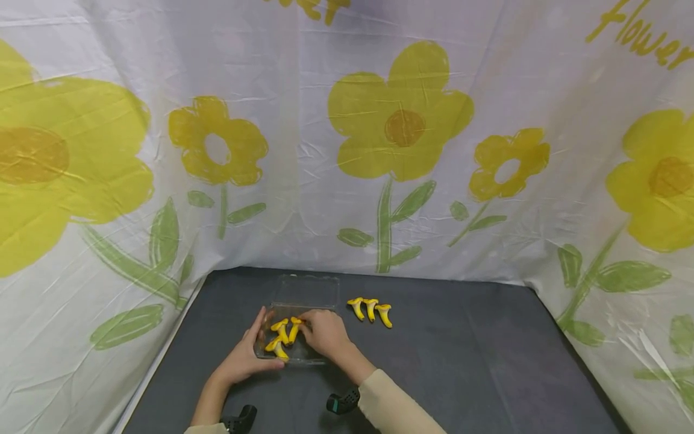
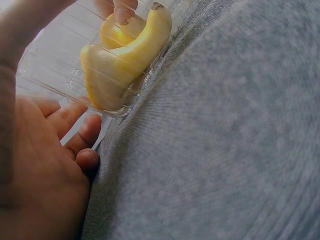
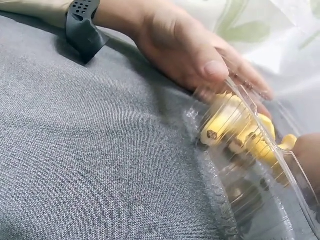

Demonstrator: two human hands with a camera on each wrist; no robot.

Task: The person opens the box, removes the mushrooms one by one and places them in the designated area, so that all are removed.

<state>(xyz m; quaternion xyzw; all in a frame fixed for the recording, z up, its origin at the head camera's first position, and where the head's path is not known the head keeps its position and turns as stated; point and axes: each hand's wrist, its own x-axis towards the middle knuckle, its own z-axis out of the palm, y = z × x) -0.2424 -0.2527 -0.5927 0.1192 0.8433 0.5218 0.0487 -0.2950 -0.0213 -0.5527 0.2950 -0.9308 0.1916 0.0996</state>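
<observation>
A clear plastic box (image 1: pixel 310 352) stands on the dark table with its hinged lid (image 1: pixel 309 290) folded back. My left hand (image 1: pixel 246 357) grips its left end, thumb along the front rim and fingers at the far left side. Inside lie yellow chanterelle mushrooms, one at the front (image 1: pixel 278 348) and one behind it (image 1: pixel 280 330). With the fingertips of my right hand (image 1: pixel 327 334), I pinch a third chanterelle (image 1: pixel 294 330) over the box floor. The left wrist view shows a chanterelle (image 2: pixel 132 62) through the clear wall. Part of the right hand (image 3: pixel 308 156) covers the box's end in the right wrist view.
To the right of the box, three more chanterelles (image 1: pixel 370 308) lie in a row on the dark cloth-covered table (image 1: pixel 461 361). A white curtain (image 1: pixel 303 211) with painted flowers encloses the back and sides. Both wrists wear black straps (image 3: pixel 84 25).
</observation>
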